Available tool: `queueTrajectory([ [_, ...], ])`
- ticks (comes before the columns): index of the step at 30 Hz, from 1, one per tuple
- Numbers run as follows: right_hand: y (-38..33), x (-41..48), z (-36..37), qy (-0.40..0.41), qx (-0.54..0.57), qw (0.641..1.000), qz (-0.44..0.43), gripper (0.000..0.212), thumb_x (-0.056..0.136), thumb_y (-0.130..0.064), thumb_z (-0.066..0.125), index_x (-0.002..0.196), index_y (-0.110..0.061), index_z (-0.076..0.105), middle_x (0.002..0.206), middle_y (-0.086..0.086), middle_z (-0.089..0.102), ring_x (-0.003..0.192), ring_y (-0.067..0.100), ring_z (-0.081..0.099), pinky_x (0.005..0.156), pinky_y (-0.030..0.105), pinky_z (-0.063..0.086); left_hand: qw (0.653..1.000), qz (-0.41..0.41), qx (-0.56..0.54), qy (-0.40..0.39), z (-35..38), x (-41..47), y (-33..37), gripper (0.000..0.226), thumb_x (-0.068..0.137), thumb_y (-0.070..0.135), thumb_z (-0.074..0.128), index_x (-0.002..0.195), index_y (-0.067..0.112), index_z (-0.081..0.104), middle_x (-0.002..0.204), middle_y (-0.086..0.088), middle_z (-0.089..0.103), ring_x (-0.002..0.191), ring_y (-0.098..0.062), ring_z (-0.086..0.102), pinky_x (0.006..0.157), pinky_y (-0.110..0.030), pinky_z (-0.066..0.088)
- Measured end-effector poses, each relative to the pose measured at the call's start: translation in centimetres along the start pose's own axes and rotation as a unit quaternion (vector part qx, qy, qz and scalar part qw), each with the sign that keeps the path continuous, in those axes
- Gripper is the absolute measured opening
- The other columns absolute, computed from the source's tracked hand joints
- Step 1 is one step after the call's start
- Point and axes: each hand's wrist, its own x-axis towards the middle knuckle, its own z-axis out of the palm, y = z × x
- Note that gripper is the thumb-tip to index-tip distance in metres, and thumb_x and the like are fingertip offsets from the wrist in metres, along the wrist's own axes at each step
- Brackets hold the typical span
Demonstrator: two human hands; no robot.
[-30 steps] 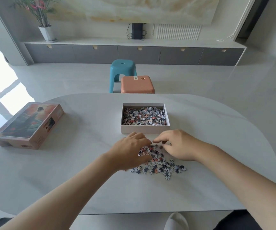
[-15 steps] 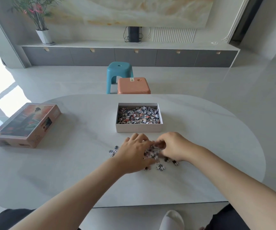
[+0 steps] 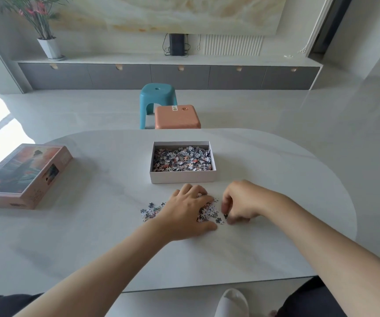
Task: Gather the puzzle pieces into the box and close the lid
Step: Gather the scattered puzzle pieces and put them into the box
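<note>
A white open box [image 3: 183, 177] stands mid-table, filled with several puzzle pieces. Just in front of it lies a small heap of loose puzzle pieces [image 3: 208, 211], and a few more pieces [image 3: 149, 211] lie to the left of my wrist. My left hand [image 3: 188, 213] rests flat on the heap, fingers spread over it and hiding part of it. My right hand [image 3: 241, 203] sits to the right of the heap with its fingers curled down onto pieces at the heap's edge. The picture-printed lid [image 3: 23, 176] lies at the table's left edge.
The oval white table [image 3: 276, 179] ends close to my body. Behind its far edge stand a teal stool [image 3: 157, 97] and an orange stool [image 3: 177, 117]. A grey cabinet with a potted plant [image 3: 47, 45] lines the far wall.
The heap has shrunk and bunched together under my hands. My right hand has drawn a little to the right, away from my left hand. A few pieces were left behind on the left.
</note>
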Motion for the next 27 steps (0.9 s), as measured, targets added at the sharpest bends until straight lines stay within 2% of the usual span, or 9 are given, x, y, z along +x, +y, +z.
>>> queueTrajectory([
  [3,-0.7,0.9,0.4,0.039,0.081,0.996,-0.017,0.018,0.073,-0.011,0.079,0.080,-0.026,0.074,0.076,0.002,0.074,0.061,0.019,0.070,0.052,0.027,0.057,1.000,0.003,-0.020,0.007,-0.4,0.2,-0.8,0.054,0.078,0.062,0.058,0.125,0.037,0.055,0.120,0.014,0.048,0.116,-0.012,0.038,0.099,-0.036,0.038],
  [7,-1.5,1.7,0.4,0.097,0.099,0.989,-0.051,0.022,0.076,-0.016,0.081,0.093,-0.025,0.071,0.078,-0.007,0.065,0.053,0.005,0.057,0.043,0.018,0.046,0.999,-0.004,-0.030,0.015,-1.2,-0.1,-2.0,0.047,0.078,0.054,0.062,0.122,0.037,0.058,0.115,0.015,0.052,0.109,-0.010,0.043,0.094,-0.035,0.043],
  [10,-1.4,1.2,-0.5,0.076,0.069,0.994,-0.029,0.053,0.066,-0.038,0.087,0.110,-0.027,0.059,0.097,-0.007,0.058,0.071,0.011,0.061,0.063,0.032,0.057,1.000,-0.020,-0.004,0.004,-2.1,-0.6,-2.6,0.069,0.072,0.071,0.057,0.131,0.036,0.048,0.124,0.013,0.047,0.115,-0.011,0.040,0.099,-0.037,0.041],
  [13,-1.1,0.8,-0.2,0.019,-0.066,0.998,0.016,0.091,0.051,-0.057,0.086,0.128,-0.029,0.046,0.119,-0.005,0.046,0.098,0.018,0.059,0.085,0.035,0.052,0.997,-0.041,0.054,-0.045,-2.4,-1.1,-3.0,0.104,0.055,0.090,0.049,0.142,0.036,0.031,0.133,0.011,0.036,0.125,-0.013,0.031,0.105,-0.037,0.035],
  [18,-2.1,2.0,1.1,0.073,0.013,0.997,-0.033,0.042,0.066,-0.031,0.087,0.104,-0.026,0.070,0.101,-0.006,0.068,0.090,0.013,0.064,0.080,0.026,0.053,0.999,-0.041,0.023,-0.024,-2.5,-0.7,-2.7,0.066,0.071,0.069,0.061,0.130,0.041,0.050,0.119,0.011,0.044,0.116,-0.013,0.038,0.094,-0.033,0.042],
  [20,-2.7,2.4,1.2,0.078,0.043,0.995,-0.040,0.033,0.069,-0.026,0.086,0.100,-0.026,0.073,0.094,-0.007,0.069,0.087,0.011,0.064,0.077,0.023,0.051,0.999,-0.040,0.014,-0.020,-2.6,-0.5,-2.8,0.057,0.075,0.064,0.063,0.126,0.041,0.053,0.116,0.011,0.046,0.113,-0.012,0.040,0.089,-0.031,0.043],
  [23,-3.1,2.6,1.1,0.080,0.066,0.993,-0.049,0.035,0.071,-0.023,0.085,0.103,-0.026,0.071,0.091,-0.008,0.064,0.078,0.010,0.060,0.068,0.021,0.048,0.999,-0.032,0.008,-0.039,-3.0,-0.7,-3.4,0.066,0.074,0.067,0.062,0.132,0.037,0.049,0.120,0.011,0.046,0.115,-0.012,0.040,0.091,-0.032,0.044],
  [25,-3.1,2.6,1.0,0.084,0.051,0.994,-0.048,0.046,0.070,-0.027,0.085,0.110,-0.026,0.064,0.097,-0.007,0.057,0.087,0.013,0.058,0.074,0.025,0.050,0.997,-0.040,0.022,-0.055,-3.5,-1.1,-3.7,0.078,0.072,0.069,0.061,0.139,0.033,0.042,0.126,0.008,0.043,0.119,-0.013,0.038,0.094,-0.034,0.044],
  [27,-3.1,2.7,1.2,0.086,0.020,0.995,-0.053,0.056,0.069,-0.032,0.084,0.119,-0.027,0.059,0.108,-0.004,0.052,0.098,0.015,0.056,0.084,0.027,0.048,0.997,-0.049,0.033,-0.056,-3.7,-1.5,-3.7,0.071,0.075,0.063,0.061,0.137,0.033,0.044,0.126,0.006,0.043,0.119,-0.015,0.037,0.092,-0.035,0.045],
])
